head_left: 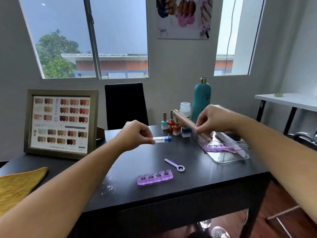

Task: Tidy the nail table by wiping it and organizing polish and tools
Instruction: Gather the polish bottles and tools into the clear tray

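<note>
Desk (197, 184): black; the thing being tidied. The clear tray serves as landmark below.
Yellow cloth (18, 184): far left of the tray, at the desk's near left edge, lying free; likely parked there for the wiping, within reach.
Colour chart frame (60, 124): well left of the tray, propped upright at the back, so it faces a seated client.
White specks (108, 187): left of the tray near the front edge; wiping looks unfinished.
Left hand (135, 134): left of the tray, raised; its grip pinches the clear end of a small blue-tipped tool (163, 139), tip pointing toward the tray, probably headed there.
Purple toe separator (154, 177): left of and nearer than the tray, loose.
Lilac ring-ended tool (175, 164): just left of the tray, loose.
Polish bottles (173, 126): behind the tray's left end, clustered upright, seemingly already grouped.
Teal bottle (202, 98): behind the tray, upright.
Right hand (216, 120): above the tray's back end; grip closed on a pinkish gold-capped pen-like tool (186, 121), slanted with its lower end toward the tray.
Clear tray (228, 159): at the desk's right edge, holding purple items; the collecting spot.
</note>
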### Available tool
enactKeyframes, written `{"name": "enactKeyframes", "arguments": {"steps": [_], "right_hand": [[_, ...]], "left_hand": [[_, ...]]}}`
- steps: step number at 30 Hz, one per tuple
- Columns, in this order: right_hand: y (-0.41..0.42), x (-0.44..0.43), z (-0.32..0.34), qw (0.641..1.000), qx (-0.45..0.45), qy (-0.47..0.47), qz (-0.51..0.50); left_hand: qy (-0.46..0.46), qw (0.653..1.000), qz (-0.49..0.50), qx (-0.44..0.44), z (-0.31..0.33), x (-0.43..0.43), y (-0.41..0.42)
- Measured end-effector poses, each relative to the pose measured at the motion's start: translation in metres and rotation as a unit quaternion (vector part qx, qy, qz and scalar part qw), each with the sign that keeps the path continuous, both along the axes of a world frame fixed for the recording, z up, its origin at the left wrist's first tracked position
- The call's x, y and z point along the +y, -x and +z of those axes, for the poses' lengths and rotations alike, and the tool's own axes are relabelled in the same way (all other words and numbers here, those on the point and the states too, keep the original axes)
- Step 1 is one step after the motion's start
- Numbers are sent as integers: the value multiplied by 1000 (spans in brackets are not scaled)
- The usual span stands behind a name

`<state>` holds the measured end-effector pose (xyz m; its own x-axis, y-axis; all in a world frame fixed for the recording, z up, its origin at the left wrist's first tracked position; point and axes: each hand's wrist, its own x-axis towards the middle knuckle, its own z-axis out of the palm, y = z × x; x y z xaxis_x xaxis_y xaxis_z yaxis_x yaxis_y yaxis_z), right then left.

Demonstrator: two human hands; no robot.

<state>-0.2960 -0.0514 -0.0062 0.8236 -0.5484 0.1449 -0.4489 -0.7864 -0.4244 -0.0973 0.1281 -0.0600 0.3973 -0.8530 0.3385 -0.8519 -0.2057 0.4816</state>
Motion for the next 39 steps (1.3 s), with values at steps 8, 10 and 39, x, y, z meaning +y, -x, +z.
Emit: {"name": "enactKeyframes", "arguments": {"steps": [8,10,39], "right_hand": [[47,-66,13,986,-24,-39,-160],[48,-75,8,981,-11,-26,-191],[29,-84,-30,971,128,9,-203]], "left_hand": [[31,997,-71,-26,36,-96,47],[19,996,-82,-36,35,-120,57],[-74,991,-61,-98,6,-180,62]]}}
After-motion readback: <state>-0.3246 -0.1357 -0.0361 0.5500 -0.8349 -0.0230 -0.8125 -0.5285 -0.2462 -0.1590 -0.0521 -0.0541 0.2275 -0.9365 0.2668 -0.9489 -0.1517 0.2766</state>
